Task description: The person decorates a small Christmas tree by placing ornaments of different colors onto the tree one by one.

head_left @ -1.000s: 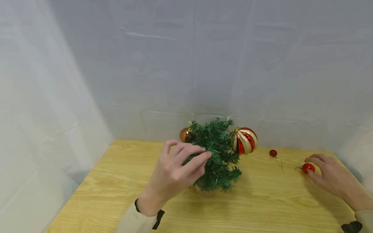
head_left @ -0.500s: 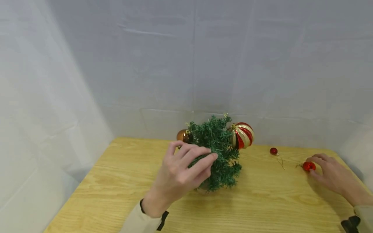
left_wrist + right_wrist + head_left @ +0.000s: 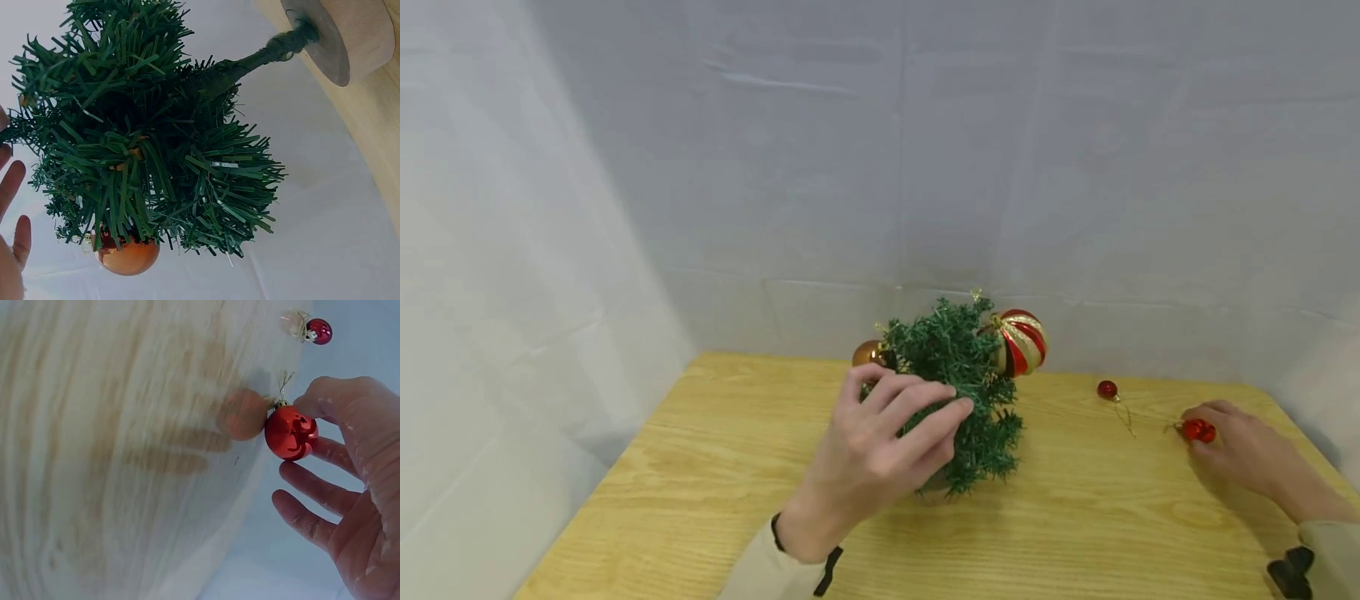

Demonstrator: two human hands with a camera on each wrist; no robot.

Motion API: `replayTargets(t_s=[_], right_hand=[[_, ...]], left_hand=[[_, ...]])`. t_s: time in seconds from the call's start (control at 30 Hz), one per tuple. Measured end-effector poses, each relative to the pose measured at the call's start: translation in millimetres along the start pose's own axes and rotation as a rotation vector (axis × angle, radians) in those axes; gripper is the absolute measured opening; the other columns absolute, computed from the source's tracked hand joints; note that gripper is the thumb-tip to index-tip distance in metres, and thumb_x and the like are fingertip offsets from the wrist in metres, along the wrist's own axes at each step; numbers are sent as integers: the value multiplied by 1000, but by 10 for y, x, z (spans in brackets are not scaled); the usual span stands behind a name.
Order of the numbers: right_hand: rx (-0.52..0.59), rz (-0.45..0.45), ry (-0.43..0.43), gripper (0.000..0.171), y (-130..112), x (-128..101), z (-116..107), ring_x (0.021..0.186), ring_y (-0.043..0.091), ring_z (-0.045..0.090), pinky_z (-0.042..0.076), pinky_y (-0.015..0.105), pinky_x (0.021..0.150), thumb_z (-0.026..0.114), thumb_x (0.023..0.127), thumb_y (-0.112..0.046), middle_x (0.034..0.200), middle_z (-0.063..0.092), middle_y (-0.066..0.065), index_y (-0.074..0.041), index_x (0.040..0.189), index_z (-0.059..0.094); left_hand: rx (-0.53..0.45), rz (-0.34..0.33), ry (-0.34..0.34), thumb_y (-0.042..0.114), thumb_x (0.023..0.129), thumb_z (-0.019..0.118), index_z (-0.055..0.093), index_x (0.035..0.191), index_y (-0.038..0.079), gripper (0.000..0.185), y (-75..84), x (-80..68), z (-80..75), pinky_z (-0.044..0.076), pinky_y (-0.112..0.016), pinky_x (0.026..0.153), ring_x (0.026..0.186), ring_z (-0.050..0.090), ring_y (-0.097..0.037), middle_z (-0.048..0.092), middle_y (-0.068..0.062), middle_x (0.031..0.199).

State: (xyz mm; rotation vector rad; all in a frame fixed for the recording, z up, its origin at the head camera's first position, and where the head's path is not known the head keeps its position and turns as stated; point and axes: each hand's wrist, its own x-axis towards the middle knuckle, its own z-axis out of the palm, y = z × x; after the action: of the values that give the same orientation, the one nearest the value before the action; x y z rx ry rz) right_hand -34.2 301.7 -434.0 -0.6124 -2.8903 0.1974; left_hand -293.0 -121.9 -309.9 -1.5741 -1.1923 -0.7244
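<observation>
**Left hand on the tree, right hand pinching a red bauble**

The left hand [image 3: 880, 446] is reaching into the near side of the tree [image 3: 958, 392], its fingers [image 3: 917, 398] curling loosely among the green needles — touching the branches, though whether any twig is actually being gripped cannot be told. In the left wrist view the fingertips [image 3: 12, 206] are lying straight beside the foliage, and the tree's wooden base [image 3: 350, 34] is resting on the table [image 3: 700, 467]. Just beyond this hand, a copper ball [image 3: 867, 354] is hanging from a branch on the tree's far-left side; a striped ball [image 3: 1019, 342] in red and gold is hanging on the side away from the hand.

The right hand [image 3: 1243, 454] is lying low on the table, well apart from the tree, and is pinching a red bauble [image 3: 290, 433] between thumb and forefinger at its gold cap — the other fingers [image 3: 319, 487] are spreading loosely below it. The bauble is sitting right at the fingertips, at or just above the wood. A second, smaller bauble [image 3: 1107, 389] is lying on the table between the two hands, nearer the right one.
</observation>
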Motion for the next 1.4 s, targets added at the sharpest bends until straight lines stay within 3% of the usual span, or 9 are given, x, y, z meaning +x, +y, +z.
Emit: replayTargets(t_s=[0.27, 0.43, 0.7, 0.93, 1.33, 1.4], right_hand=[[11, -10, -33, 25, 30, 11, 46, 88, 41, 67, 57, 54, 72, 73, 85, -7, 109, 65, 29, 4, 108, 71], [-4, 4, 1, 26, -3, -22, 65, 86, 40, 67, 57, 52, 70, 74, 84, -7, 108, 64, 30, 5, 108, 70], [3, -16, 103, 28, -144, -123, 26, 78, 28, 67, 56, 38, 63, 79, 84, -9, 105, 67, 28, 5, 107, 71], [-10, -88, 257, 33, -301, -191, -50, 69, 10, 59, 45, 24, 54, 87, 74, -4, 101, 68, 17, -3, 104, 73], [13, -206, 423, 43, -669, -219, -241, 78, 25, 65, 51, 24, 55, 88, 69, 0, 111, 70, 15, -8, 109, 73], [27, -227, 451, 44, -735, -224, -281, 78, 18, 65, 51, 21, 56, 87, 69, 1, 112, 69, 14, -8, 110, 73]], left_hand=[[15, -17, -2, 17, 97, 60, 77, 111, 19, 22, 7, -18, -15, 48, -44, 88, 90, 65, -16, 73, 3, 104], [22, -19, 11, 17, 95, 60, 77, 113, 20, 25, 4, -30, -23, 48, -45, 87, 90, 66, -16, 74, 3, 105], [16, -32, 9, 18, 96, 60, 75, 120, 19, 29, -5, -77, -56, 49, -47, 86, 92, 66, -18, 74, 0, 111], [30, -32, 30, 22, 94, 62, 73, 123, 16, 31, -53, -140, -81, 48, -51, 87, 99, 67, -22, 73, -3, 113], [39, -82, -15, 25, 95, 62, 73, 122, 15, 31, -122, -262, -98, 45, -56, 90, 111, 66, -27, 72, -5, 117], [33, -88, -19, 26, 95, 62, 73, 122, 15, 31, -128, -281, -100, 45, -56, 91, 111, 66, -28, 72, -5, 117]])
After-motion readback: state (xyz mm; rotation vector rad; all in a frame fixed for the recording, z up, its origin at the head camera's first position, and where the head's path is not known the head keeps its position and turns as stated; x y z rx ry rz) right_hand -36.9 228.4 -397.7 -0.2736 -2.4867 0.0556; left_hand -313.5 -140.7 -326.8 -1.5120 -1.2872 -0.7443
